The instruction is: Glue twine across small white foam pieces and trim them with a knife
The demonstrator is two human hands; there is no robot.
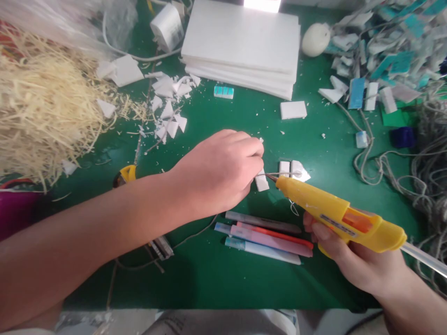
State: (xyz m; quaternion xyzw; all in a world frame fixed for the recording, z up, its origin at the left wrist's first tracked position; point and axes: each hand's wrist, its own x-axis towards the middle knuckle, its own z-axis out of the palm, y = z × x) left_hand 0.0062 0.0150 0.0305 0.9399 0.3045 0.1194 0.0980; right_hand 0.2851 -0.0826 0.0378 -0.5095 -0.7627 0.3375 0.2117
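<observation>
My left hand (223,172) is closed around a small white foam piece (261,180) at the middle of the green table (209,265). My right hand (345,253) grips a yellow hot glue gun (338,216), whose nozzle tip touches that foam piece. A clear glue stick sticks out of the gun's back toward the right edge. Two more small white foam bits (293,170) lie just behind the nozzle, with a thin string across them.
Several markers (265,237) lie in front of the hands. A stack of white foam sheets (244,46) sits at the back, straw-like shreds (45,102) at left, foam scraps (167,102) near them, and a heap of foam pieces (384,46) and grey cord (419,163) at right.
</observation>
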